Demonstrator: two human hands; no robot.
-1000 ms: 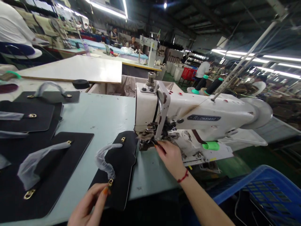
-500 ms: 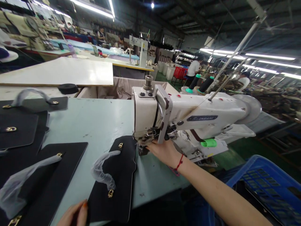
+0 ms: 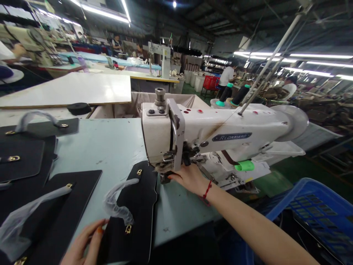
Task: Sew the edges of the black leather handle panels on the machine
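Note:
A black bag panel (image 3: 138, 217) lies on the pale green sewing table, its far end at the presser foot (image 3: 165, 177) of a white sewing machine (image 3: 220, 125). A handle (image 3: 116, 208) wrapped in clear film is fixed to the panel with gold-coloured hardware. My left hand (image 3: 85, 243) is at the panel's left edge, thumb and fingers drawn together on it. My right hand (image 3: 190, 178) reaches under the machine head, fingertips close together beside the presser foot. Part of it is hidden behind the machine; whatever it pinches, if anything, does not show.
More black panels (image 3: 74, 198) with wrapped handles lie at the left. A black roll (image 3: 79, 108) sits near a white board (image 3: 82, 88). Thread cones (image 3: 239, 95) stand behind the machine. At the lower right is a blue basket (image 3: 317, 198) with black pieces inside.
The view has shifted slightly, and the machine head appears further left. My left hand has moved up along the panel's edge, showing more fingers. My right hand stays by the presser foot.

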